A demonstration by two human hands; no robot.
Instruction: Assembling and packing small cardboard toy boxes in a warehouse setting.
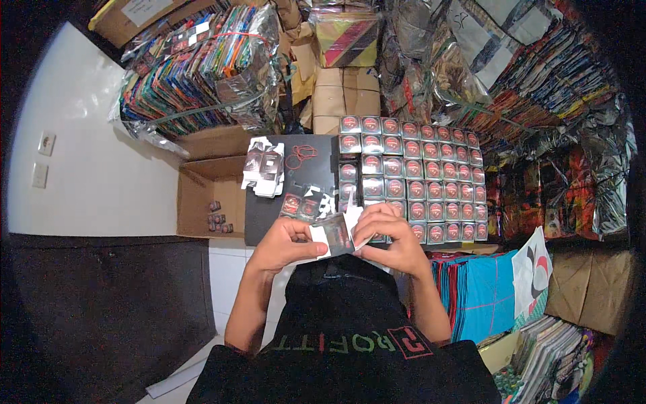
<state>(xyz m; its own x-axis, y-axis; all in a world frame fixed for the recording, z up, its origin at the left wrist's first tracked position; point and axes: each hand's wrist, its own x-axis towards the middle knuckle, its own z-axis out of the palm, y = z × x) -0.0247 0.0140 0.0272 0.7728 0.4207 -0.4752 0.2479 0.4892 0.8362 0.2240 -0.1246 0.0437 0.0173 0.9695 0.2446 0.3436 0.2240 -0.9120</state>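
Observation:
In front of my body I hold a small black-and-white carton with white flaps sticking out at its ends. My left hand is closed on its left end, thumb on top. The fingers of my right hand pinch the white flap at the right end. Just beyond the carton, dark flat pieces with round red prints lie on the black table. Rows of small boxes with round red labels stand tightly packed right of my hands. Whatever is inside the carton is hidden.
A pile of flat white-and-black cartons and red rubber bands lie on the table's left side. Left of it, an open cardboard box holds several small items. Plastic-wrapped bundles and blue stacks crowd around.

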